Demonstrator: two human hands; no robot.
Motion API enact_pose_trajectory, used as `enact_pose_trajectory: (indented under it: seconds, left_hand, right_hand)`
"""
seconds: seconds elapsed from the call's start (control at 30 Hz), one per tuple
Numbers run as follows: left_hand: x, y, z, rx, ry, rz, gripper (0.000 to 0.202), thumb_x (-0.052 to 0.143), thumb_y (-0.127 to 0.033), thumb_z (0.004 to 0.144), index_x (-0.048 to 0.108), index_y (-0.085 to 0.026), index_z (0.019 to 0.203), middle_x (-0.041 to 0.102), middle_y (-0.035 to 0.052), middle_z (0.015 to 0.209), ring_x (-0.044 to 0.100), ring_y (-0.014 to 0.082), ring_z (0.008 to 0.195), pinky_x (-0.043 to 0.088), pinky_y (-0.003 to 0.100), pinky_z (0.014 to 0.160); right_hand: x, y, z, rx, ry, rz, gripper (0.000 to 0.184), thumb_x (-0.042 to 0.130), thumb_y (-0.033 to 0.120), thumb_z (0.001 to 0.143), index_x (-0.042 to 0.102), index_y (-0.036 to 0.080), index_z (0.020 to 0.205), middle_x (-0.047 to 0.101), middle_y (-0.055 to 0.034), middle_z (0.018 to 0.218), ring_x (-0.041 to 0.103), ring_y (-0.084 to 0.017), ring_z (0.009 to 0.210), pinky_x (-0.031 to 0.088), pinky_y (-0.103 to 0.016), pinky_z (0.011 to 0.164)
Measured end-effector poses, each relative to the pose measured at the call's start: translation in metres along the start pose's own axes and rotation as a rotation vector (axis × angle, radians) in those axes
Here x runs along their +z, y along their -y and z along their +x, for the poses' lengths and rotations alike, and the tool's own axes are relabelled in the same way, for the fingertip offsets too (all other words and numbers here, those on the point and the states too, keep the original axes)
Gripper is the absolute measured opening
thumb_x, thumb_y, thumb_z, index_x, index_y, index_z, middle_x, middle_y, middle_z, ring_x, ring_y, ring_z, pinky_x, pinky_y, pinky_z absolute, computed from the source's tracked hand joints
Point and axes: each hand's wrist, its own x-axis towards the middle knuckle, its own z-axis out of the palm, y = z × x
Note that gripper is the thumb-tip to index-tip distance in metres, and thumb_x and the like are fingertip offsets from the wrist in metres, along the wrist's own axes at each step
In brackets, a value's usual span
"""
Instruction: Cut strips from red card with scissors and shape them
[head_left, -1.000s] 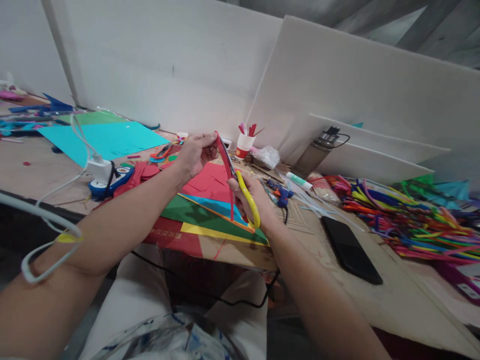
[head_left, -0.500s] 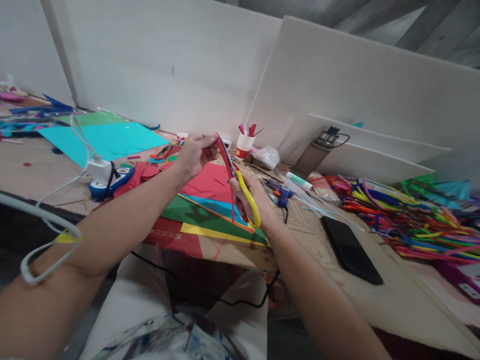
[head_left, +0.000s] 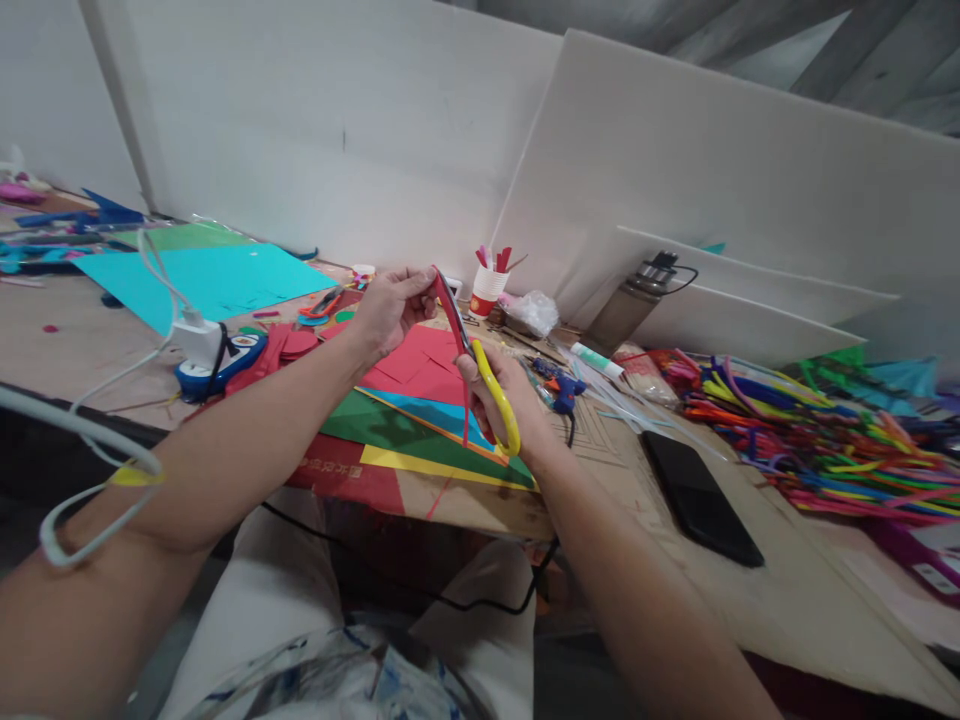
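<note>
Between the thumb and fingers of my left hand (head_left: 394, 310) is the top end of a narrow red paper piece (head_left: 450, 308), held up above the table. My right hand (head_left: 501, 395) grips yellow-handled scissors (head_left: 496, 400), their blades pointing up and away along the red paper. The blades look nearly closed, and the paper partly covers them. A thin red strip (head_left: 466, 420) hangs down beside my right thumb. Below my hands lie red paper sheets (head_left: 409, 362) on top of blue, green (head_left: 349, 425) and yellow sheets.
A paper cup (head_left: 489, 290) with red pieces stands at the back. To the right are a bottle (head_left: 626, 305), a glue gun (head_left: 564, 388), a black phone (head_left: 701, 500) and many pipe cleaners (head_left: 832, 440). A white cable (head_left: 105, 375) loops at the left, near a cyan sheet (head_left: 202, 280).
Hardly anything differs. The scissor blades seem slightly more closed along the red paper, and both hands stay in nearly the same place.
</note>
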Motion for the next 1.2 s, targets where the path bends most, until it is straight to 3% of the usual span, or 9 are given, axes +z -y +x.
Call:
enact_pose_trajectory:
  seconds: [0.23, 0.5, 0.77, 1.2]
  left_hand:
    - [-0.001, 0.0014, 0.0009, 0.008, 0.013, 0.006, 0.022, 0.074, -0.026, 0.079, 0.062, -0.013, 0.066, 0.06, -0.0008, 0.056, 0.054, 0.0057, 0.048, 0.048, 0.019, 0.053]
    - [-0.0029, 0.0011, 0.0024, 0.004, 0.004, 0.007, 0.019, 0.072, -0.024, 0.081, 0.062, -0.014, 0.068, 0.06, -0.0012, 0.058, 0.054, 0.0059, 0.048, 0.047, 0.019, 0.053]
    - [-0.0067, 0.005, 0.0043, 0.056, 0.117, 0.032, 0.021, 0.073, -0.022, 0.08, 0.061, -0.013, 0.066, 0.059, -0.0011, 0.058, 0.054, 0.0061, 0.05, 0.046, 0.019, 0.052]
    - [-0.0017, 0.0018, 0.0009, 0.02, 0.063, 0.066, 0.024, 0.073, -0.022, 0.081, 0.057, -0.014, 0.065, 0.057, -0.0024, 0.057, 0.053, 0.0052, 0.05, 0.046, 0.019, 0.054]
  right_hand:
    - [0.0026, -0.0015, -0.0021, 0.022, -0.002, 0.081, 0.042, 0.061, 0.062, 0.082, 0.045, 0.023, 0.083, 0.042, 0.0085, 0.05, 0.039, -0.008, 0.037, 0.031, -0.02, 0.036]
    - [0.0006, 0.0019, -0.0008, -0.003, -0.008, 0.019, 0.043, 0.058, 0.064, 0.083, 0.05, 0.022, 0.086, 0.044, 0.0072, 0.052, 0.041, -0.007, 0.038, 0.031, -0.019, 0.034]
    - [0.0018, 0.0021, -0.0033, 0.0, -0.016, 0.01, 0.046, 0.05, 0.066, 0.087, 0.051, 0.021, 0.095, 0.044, 0.0079, 0.051, 0.042, -0.008, 0.036, 0.035, -0.019, 0.033]
    - [0.0009, 0.0016, -0.0034, -0.003, -0.003, 0.023, 0.046, 0.05, 0.066, 0.087, 0.054, 0.021, 0.095, 0.045, 0.0066, 0.051, 0.043, -0.009, 0.035, 0.035, -0.02, 0.034]
